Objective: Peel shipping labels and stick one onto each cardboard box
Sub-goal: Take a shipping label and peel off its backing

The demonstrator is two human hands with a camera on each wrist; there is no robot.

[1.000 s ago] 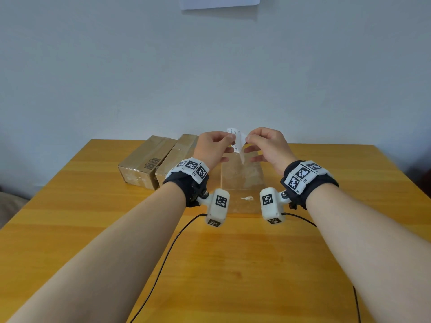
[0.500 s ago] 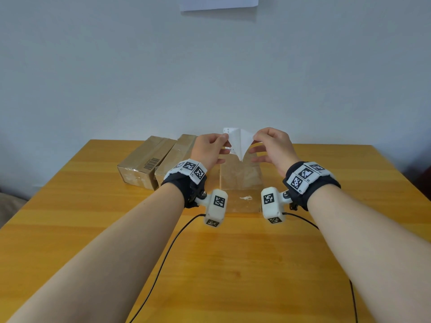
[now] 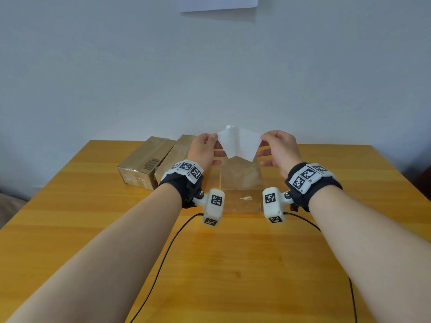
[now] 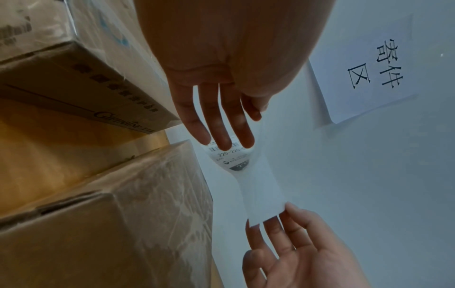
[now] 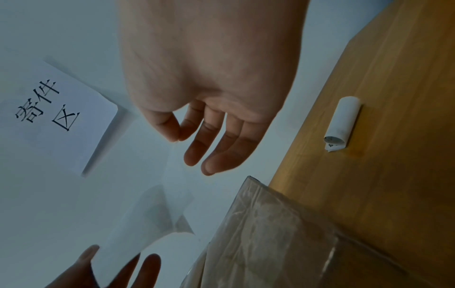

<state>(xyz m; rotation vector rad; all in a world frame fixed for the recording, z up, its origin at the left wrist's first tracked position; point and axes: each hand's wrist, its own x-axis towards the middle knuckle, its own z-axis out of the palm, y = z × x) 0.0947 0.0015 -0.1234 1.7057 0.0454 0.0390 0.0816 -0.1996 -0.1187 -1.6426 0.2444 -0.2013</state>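
Furthest left on the surface sit two cardboard boxes, side by side and touching, their long axes running away toward the wall. They lie off to the left of both hands.

The left hand is raised above the surface, pinching the left edge of a shipping label between thumb and forefinger, the other fingers loosely extended; from the left wrist view the printed face shows under those fingers. The label joins its white backing in a shallow fold between the hands, its long axis across, left to right. The right hand pinches the backing's right corner, its remaining fingers relaxed and spread.

Directly below and just beyond the hands stands a third box, tape-wrapped, its top face open to them and equally near either hand. It looks the natural target: the label need only come straight down.

Over on the right lies a small roll of paper, well apart.
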